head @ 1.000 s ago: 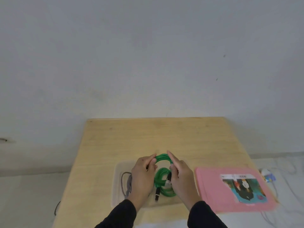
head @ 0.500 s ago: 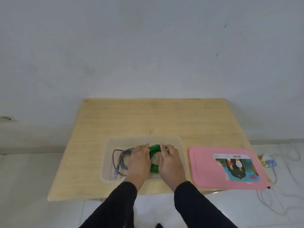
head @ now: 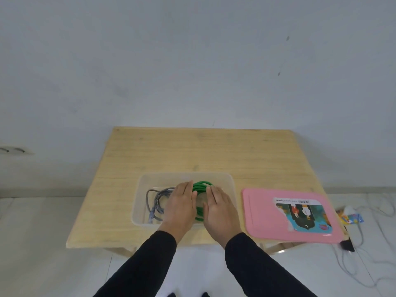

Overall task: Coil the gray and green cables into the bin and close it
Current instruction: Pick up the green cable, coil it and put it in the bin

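Observation:
A clear plastic bin (head: 227,181) stands near the front edge of the wooden table (head: 199,151). Inside it, a coiled gray cable (head: 156,200) lies at the left and a coiled green cable (head: 201,186) at the middle right. My left hand (head: 182,203) and my right hand (head: 219,205) lie flat with straight fingers on the two sides of the green coil, pressing it down into the bin. Much of the green coil is hidden under my hands. The pink lid (head: 263,213) with a picture label lies flat on the table to the right of the bin.
The lid's right corner overhangs the table edge. On the white floor at the right lie thin white cords (head: 351,266), a small colourful packet (head: 351,217) and a black plug (head: 348,245). A grey wall stands behind the table.
A second ago both hands held the green coil above the bin. They lowered it inside, and now the fingers lie flat on it. The camera view has also pulled back.

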Tool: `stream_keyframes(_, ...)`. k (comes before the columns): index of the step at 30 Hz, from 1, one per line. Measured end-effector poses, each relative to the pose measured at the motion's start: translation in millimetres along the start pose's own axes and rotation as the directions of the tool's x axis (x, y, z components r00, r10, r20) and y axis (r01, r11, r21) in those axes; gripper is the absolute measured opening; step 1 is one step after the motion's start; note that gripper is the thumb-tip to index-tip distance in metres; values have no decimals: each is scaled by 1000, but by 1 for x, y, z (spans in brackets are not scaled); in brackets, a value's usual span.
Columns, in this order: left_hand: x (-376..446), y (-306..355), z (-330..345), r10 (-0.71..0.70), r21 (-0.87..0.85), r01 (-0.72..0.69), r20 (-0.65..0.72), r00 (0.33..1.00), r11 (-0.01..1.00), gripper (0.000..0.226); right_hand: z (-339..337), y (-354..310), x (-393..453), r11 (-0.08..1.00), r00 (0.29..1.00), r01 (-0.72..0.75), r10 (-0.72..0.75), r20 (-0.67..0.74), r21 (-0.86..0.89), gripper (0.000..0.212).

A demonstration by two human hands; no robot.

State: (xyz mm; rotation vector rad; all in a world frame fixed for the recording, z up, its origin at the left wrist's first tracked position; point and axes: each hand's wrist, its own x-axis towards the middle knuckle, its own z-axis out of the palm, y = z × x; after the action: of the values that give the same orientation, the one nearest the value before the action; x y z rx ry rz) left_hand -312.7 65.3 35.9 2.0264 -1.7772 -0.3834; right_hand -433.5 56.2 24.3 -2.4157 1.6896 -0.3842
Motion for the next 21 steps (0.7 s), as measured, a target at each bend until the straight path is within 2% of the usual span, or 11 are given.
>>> stream_keyframes(6,-9,6,-1,97,69,-92,-63,993,993,37,-14,5,-6,998,997,26,-29,-69,-49,40)
stream_keyframes(8,-12,13,-3,143,102,-136,-64,988,986,40,-22,9,-11,999,995,23,-27,-101,-45,44)
stream_keyframes(11,-13,34,-2,240,127,-227,-95,966,966,31,-39,21,-20,997,988,9,-21,-154,-78,42)
stream_keyframes(18,-37,113,30,443,102,-434,-102,891,895,32,-69,85,-50,990,969,-101,77,-234,-95,48)
stream_keyframes(21,-45,136,56,440,130,-428,-87,894,895,42,-74,124,-60,982,967,-158,133,-219,-101,43)
